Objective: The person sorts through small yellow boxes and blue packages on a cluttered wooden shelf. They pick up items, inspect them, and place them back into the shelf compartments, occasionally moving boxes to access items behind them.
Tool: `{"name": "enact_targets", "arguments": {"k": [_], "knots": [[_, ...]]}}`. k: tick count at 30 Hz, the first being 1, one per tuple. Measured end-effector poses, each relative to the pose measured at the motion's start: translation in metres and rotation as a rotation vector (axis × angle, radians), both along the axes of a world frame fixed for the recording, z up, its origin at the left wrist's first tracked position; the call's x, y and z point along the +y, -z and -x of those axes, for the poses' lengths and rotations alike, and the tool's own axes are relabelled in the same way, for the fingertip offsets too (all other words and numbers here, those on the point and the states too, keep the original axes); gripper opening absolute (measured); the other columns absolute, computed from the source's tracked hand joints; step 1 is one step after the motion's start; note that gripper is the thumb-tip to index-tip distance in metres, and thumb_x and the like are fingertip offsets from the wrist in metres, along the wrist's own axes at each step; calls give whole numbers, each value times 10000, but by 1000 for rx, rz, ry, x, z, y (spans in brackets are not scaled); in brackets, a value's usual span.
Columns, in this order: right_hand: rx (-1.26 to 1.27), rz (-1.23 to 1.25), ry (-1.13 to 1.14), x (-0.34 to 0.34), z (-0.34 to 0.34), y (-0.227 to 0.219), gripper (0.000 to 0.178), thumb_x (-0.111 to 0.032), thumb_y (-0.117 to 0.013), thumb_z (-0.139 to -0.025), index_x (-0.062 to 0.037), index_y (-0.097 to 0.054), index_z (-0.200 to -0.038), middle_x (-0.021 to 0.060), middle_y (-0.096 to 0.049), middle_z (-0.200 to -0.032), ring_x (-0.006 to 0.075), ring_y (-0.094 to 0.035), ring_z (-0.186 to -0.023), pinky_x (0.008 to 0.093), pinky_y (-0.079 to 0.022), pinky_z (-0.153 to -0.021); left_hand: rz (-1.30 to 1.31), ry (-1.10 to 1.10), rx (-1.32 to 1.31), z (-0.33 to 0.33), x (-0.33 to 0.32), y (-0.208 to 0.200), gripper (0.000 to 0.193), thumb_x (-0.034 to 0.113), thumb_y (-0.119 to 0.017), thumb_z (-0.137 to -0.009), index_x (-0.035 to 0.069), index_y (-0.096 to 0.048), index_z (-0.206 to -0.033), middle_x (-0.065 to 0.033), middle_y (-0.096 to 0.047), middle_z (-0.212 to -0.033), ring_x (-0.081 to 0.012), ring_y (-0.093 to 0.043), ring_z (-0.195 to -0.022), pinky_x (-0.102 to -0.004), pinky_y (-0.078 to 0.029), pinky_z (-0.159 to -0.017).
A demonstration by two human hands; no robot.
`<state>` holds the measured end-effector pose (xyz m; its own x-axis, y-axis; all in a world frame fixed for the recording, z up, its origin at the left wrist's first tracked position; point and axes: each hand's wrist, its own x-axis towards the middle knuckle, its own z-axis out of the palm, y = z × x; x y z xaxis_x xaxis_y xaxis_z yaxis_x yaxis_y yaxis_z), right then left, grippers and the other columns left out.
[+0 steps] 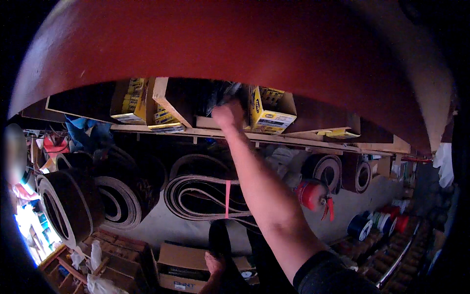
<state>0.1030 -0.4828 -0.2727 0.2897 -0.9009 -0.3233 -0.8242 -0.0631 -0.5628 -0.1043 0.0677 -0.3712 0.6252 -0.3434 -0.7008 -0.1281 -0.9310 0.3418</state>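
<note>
My right hand (229,115) reaches up under a dark red surface into a wooden shelf. Its fingers look curled closed at a low-sided box (207,122), beside crinkled dark plastic wrapping (226,91); what they grip is hidden. Close on the right of this hand stands an open yellow and white carton (272,121) holding small yellow packs. Low down by my leg hangs my left hand (214,264), its fingers loosely apart and nothing visible in them. An open brown cardboard box (183,257) lies below and beside it.
A red fire extinguisher (310,195) stands right of my forearm. Rolled abrasive belts (71,206) and a strapped folded belt (200,196) rest beneath the shelf edge (196,132). Spools (360,227) line the lower right. More yellow cartons (132,103) sit left of a wooden divider (169,103).
</note>
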Motion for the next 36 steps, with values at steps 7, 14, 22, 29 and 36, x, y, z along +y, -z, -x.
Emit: {"name": "enact_targets", "arguments": {"k": [7, 14, 22, 29, 36], "knots": [[-101, 346, -99, 67, 1, 24, 805, -55, -574, -760, 143, -175, -1430, 296, -319, -1457, 407, -353, -1328, 540, -121, -1133, 29, 178, 88, -12, 5, 5, 305, 199, -565, -805, -62, -509, -955, -262, -530, -997, -444, -501, -1000, -505, -424, -849], [-4, 350, -190, 63, 6, 36, 799, -52, -570, -753, 127, -188, -1432, 292, -345, -1441, 375, -344, -1351, 486, -153, -1142, -6, 32, -33, -4, -5, -6, 288, 209, -587, -799, -45, -523, -920, -237, -523, -965, -426, -505, -983, -499, -421, -844], [-62, 401, -214, 64, 6, 37, 759, -70, -548, -775, 132, -210, -1423, 300, -335, -1449, 392, -363, -1328, 495, -177, -1128, 29, 88, -75, -1, 5, -2, 271, 214, -594, -813, -35, -515, -885, -229, -515, -937, -418, -501, -963, -494, -412, -847], [-47, 412, -209, 53, 11, 33, 598, -108, -576, -799, 43, -392, -1347, 278, -539, -1255, 421, -542, -1133, 489, -407, -966, -15, 96, -15, -4, -4, -7, 285, 222, -596, -817, -38, -515, -901, -230, -515, -925, -421, -500, -962, -496, -411, -852], [-182, 306, -95, 18, 13, 36, 393, -13, -523, -798, -9, -506, -1190, 233, -650, -1053, 408, -632, -961, 478, -506, -837, -27, 6, -19, -3, 3, -7, 318, 233, -571, -833, -45, -519, -977, -242, -532, -979, -425, -504, -991, -501, -416, -870]]}}
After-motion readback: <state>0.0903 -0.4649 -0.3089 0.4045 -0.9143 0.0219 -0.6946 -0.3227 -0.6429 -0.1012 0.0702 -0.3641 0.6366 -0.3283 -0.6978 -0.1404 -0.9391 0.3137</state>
